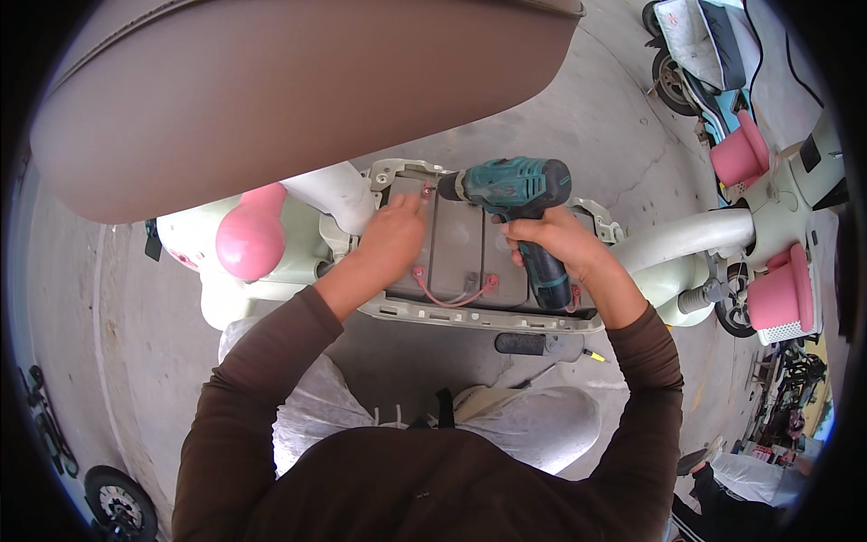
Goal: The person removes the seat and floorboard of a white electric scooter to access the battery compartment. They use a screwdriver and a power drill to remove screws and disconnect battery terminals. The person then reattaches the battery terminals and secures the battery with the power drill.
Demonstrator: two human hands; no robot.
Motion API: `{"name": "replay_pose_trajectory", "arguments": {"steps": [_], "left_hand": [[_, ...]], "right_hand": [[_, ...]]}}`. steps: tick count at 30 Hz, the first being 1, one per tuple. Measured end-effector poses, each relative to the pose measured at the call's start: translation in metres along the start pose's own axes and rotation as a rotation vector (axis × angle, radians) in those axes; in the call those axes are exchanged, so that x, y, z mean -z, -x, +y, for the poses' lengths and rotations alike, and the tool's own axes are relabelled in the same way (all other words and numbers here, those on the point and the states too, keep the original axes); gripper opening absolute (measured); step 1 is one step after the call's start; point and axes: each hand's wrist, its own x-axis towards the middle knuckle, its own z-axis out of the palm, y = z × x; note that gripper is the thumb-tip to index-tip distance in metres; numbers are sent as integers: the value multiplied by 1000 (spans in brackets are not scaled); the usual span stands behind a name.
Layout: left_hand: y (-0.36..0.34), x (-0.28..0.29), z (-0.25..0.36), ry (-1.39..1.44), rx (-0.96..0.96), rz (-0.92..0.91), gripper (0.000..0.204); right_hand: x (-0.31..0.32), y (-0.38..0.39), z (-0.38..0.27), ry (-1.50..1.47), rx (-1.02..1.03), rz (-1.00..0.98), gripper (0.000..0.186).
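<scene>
Brown-sleeved forearms rise from lower frame. Right hand (553,239) wrapped tight round grip of teal-and-black cordless drill (517,191), frame centre; judged weighty, rigid, best held at handle. Left hand (394,237), fingers loosely extended, presses grey battery tray (470,262) beside drill tip.

The left hand (390,237) hides the drill (517,194) tip, probably touching.
</scene>
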Motion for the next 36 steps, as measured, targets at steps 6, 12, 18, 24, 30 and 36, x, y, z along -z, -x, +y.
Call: {"name": "replay_pose_trajectory", "arguments": {"steps": [6,12,18,24,30,36], "left_hand": [[3,1,3,47,35,-8,47],[6,3,2,32,41,-20,38],[1,4,7,-79,88,-140,61],[10,0,-6,2,-8,34,70],[9,0,-9,107,-36,36,72],[2,29,8,76,34,-6,69]], "right_hand": [[0,-5,-12,88,-31,-15,25],[8,-31,-73,469,-142,-140,19],[-15,-63,-145,1097,-243,-304,19],[-11,-66,-152,786,-175,-364,20],[-7,-67,-131,518,-338,-252,22],[-13,-62,-137,553,-302,-205,27]]}}
